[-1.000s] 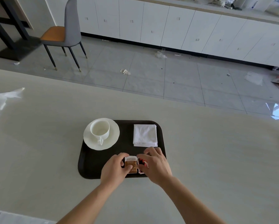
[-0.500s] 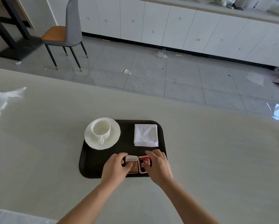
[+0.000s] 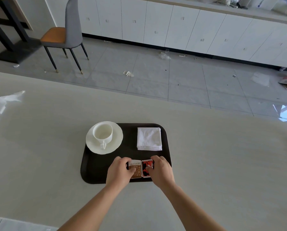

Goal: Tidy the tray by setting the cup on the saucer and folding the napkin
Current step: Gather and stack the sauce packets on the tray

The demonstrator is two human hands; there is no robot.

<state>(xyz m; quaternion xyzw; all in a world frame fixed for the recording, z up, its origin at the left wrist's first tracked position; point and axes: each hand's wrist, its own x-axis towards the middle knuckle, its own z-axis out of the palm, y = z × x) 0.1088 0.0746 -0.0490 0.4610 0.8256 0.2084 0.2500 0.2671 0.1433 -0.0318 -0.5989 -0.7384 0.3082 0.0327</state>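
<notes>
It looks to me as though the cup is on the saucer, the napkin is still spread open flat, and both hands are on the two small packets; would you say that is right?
Not quite. The head view shows the napkin already folded into a neat square on the tray, not spread open. The rest holds: the cup sits on the saucer, and the left hand and right hand are on the two small packets.

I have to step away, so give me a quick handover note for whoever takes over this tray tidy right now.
Left hand: fingers resting on the brown sachet, no closed grip visible.
Right hand: fingers on the red sachet, likewise.
Both sachets lie side by side at the near edge of the tray.
Done: cup stands on the saucer; napkin lies folded, far right of the tray.
Left: finish squaring the sachets, then let go.
</notes>
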